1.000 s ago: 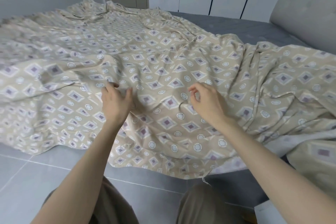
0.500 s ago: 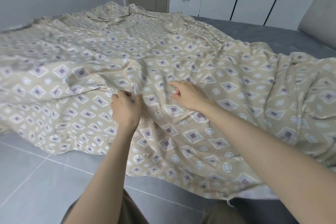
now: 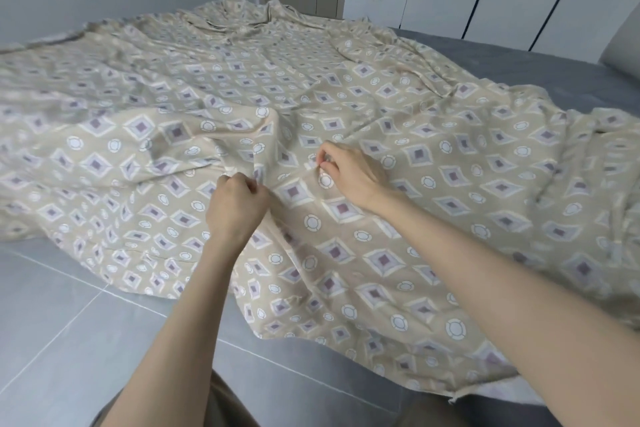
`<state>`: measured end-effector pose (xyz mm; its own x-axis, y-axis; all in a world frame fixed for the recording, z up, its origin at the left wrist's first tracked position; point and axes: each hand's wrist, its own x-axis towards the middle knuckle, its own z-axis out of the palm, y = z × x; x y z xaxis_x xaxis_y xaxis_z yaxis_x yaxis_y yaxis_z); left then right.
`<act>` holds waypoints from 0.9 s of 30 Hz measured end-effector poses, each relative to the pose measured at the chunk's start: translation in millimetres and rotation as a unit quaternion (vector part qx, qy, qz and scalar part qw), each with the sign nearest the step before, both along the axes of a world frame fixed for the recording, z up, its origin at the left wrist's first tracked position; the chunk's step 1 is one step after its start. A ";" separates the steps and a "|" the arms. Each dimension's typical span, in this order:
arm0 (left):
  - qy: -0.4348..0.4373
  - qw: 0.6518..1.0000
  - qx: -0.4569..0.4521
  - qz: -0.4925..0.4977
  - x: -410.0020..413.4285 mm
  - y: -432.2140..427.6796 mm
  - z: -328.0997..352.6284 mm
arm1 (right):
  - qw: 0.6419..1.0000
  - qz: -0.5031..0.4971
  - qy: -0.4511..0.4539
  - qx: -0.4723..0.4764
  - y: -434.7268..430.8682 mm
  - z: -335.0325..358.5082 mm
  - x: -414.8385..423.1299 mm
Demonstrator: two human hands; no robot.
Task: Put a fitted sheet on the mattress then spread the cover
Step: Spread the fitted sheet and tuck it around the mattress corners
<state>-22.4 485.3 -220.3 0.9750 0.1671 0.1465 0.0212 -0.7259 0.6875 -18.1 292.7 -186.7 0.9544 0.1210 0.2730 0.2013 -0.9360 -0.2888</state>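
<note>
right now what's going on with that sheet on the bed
A person is working the patterned sheet with both hands. The left hand grips a bunched fold and the right hand pinches the cloth beside it. The sheet lies rumpled across the grey mattress, its near edge hanging toward the floor, with the far right side uncovered.

Thin matt printed cloth sheet [image 3: 346, 114], wrinkled; smooth matt grey floor tiles [image 3: 69, 322].
</note>
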 end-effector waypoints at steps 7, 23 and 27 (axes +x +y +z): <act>0.057 0.988 -0.143 0.011 8.9 22.1 -14.7 | 0.999 -0.026 -0.041 -0.001 4.5 -28.8 4.6; -0.020 0.992 -0.081 0.095 6.1 30.4 -20.2 | 0.996 -0.057 -0.042 -0.046 7.1 -38.6 4.2; 0.059 0.986 0.081 0.133 -0.8 52.2 -18.8 | 0.996 -0.056 -0.049 -0.044 9.0 -38.1 2.1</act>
